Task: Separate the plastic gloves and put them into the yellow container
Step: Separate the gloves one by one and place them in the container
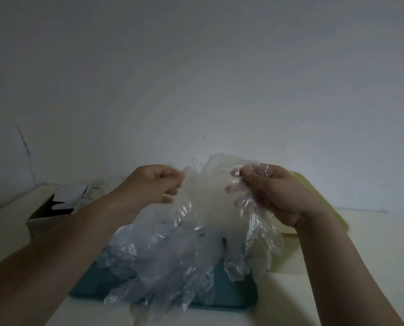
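Two pinch grips, left hand [154,184] and right hand [276,192], on clear plastic gloves [204,194]; yellow container [319,188] half-hidden.

1. The head camera is looking forward and down from the person's head, facing the wall [196,67] beyond the surface [372,231].
2. It is sitting close above the surface, wide-angled.

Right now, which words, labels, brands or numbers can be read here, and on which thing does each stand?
None can be read.
The box at left shows black and white shapes, too blurred for letters.
The gloves, yellow container and teal tray show no print.
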{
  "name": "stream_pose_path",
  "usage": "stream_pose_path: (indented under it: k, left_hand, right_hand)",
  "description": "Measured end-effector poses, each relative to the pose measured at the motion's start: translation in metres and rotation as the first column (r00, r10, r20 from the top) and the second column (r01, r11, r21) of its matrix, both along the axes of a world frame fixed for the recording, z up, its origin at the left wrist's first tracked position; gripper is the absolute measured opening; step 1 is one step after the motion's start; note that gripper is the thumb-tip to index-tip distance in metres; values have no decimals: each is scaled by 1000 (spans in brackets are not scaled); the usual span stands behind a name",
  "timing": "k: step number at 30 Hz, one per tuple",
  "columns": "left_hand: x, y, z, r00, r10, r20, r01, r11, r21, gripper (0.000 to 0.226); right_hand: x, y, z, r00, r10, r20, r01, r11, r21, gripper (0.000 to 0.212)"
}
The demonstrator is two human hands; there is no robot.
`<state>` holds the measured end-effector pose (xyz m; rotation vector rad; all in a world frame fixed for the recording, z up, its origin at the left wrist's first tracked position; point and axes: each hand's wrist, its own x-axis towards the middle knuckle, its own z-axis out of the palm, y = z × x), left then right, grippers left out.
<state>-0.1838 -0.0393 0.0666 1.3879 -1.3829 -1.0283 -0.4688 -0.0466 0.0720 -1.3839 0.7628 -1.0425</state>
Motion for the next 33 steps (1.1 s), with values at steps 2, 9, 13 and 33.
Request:
stream_pose_path:
  k: [2,9,13,33]
  left_hand:
    - [-11,1,2,970,-186,-157,196,979,48,52]
    - [-60,3,8,905,-338,-257,366,928,71,19]
    - [-89,-12,15,941,-178,-288,212,973,93,26]
    - [-147,-44,-6,946,-192,260,181,981,64,17]
  right_hand:
    - [1,4,4,1000,20,2,-20,1000,-7,33]
    - [-17,4,20,993,-67,-96,66,998,-15,51]
    - [-55,-7,38,908,-122,-400,146,989,30,54]
    - [-33,-47,18,28,-493,-870,-16,870,-493,52]
